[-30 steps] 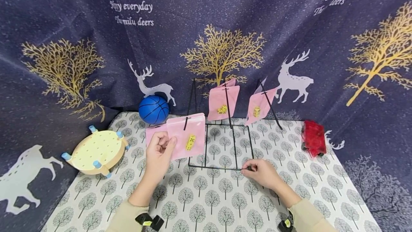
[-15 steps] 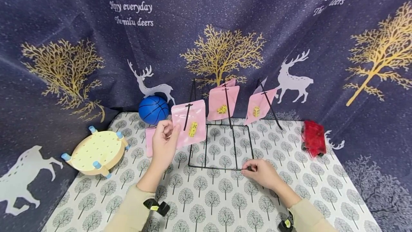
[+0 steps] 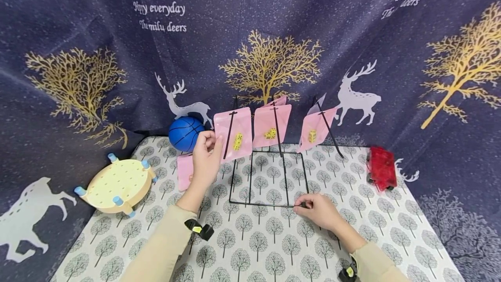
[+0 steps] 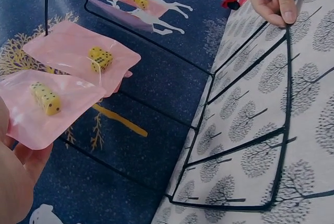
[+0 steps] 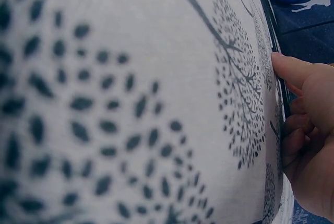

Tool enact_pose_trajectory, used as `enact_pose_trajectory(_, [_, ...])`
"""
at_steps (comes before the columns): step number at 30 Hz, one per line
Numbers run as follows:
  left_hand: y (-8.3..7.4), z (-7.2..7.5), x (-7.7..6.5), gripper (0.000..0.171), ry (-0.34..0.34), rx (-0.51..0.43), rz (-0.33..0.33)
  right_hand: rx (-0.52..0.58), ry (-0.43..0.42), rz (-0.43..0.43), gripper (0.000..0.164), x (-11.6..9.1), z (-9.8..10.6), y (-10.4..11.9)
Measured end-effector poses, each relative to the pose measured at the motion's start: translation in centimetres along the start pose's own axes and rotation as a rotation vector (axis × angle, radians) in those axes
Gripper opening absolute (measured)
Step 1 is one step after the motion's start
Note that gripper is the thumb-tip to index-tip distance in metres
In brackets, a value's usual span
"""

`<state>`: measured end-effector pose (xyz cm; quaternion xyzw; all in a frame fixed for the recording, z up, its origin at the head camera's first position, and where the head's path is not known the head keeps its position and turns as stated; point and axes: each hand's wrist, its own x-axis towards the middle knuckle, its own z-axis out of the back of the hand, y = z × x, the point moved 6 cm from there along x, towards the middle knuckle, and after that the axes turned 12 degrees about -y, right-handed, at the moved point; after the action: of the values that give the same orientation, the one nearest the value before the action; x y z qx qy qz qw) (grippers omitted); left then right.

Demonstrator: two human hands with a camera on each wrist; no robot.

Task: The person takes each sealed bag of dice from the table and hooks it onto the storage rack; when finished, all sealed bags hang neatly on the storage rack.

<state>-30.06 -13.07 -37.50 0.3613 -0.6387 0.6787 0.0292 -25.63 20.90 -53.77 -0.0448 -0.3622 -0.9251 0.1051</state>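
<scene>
My left hand pinches the left edge of a pink plastic pouch with yellow dice inside. A left prong of the black wire display rack passes through the hole near the pouch's top. Thumb and fingers of my right hand grip the front bar of the rack's base, near its right corner. Similar pouches hang on the middle prong and the right prong, including a pink pouch with dice. In the left wrist view, the held pouch lies close beside the middle one.
Another pink pouch lies on the patterned tablecloth, partly behind my left hand. A blue ball sits at the back left. Further left is a yellow pegboard with blue-tipped legs. A red toy car stands at right.
My left hand has moved up and away from me, sliding the pouch further back along the left prong. The right hand has stayed on the rack's front bar.
</scene>
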Motion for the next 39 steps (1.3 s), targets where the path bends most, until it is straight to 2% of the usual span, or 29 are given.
enact_pose_trajectory(5, [2.5, -1.0, 1.2, 0.016, -0.022, 0.066, -0.017, -0.009, 0.001, -0.017, 0.010, 0.0, 0.0, -0.1])
enact_pose_trajectory(12, [2.3, -1.7, 2.3, 0.017, -0.048, 0.082, -0.005, -0.012, -0.001, -0.021, 0.009, 0.0, 0.0, -0.1])
enact_pose_trajectory(13, [2.9, -1.8, 2.4, 0.018, -0.051, 0.083, -0.010, -0.013, -0.001, -0.020, 0.009, 0.0, 0.0, -0.1])
enact_pose_trajectory(19, [3.4, -1.9, 2.5, 0.019, -0.058, 0.116, -0.017, -0.005, -0.009, -0.006, 0.010, 0.0, 0.1, 0.1])
enact_pose_trajectory(26, [4.3, -1.7, 2.5, 0.020, -0.060, 0.156, -0.008, -0.019, -0.003, -0.027, 0.011, 0.0, 0.0, -0.2])
enact_pose_trajectory(39, [6.7, 0.0, 1.6, 0.022, -0.042, 0.173, 0.028, -0.018, -0.002, -0.033, 0.009, -0.1, 0.0, -0.2])
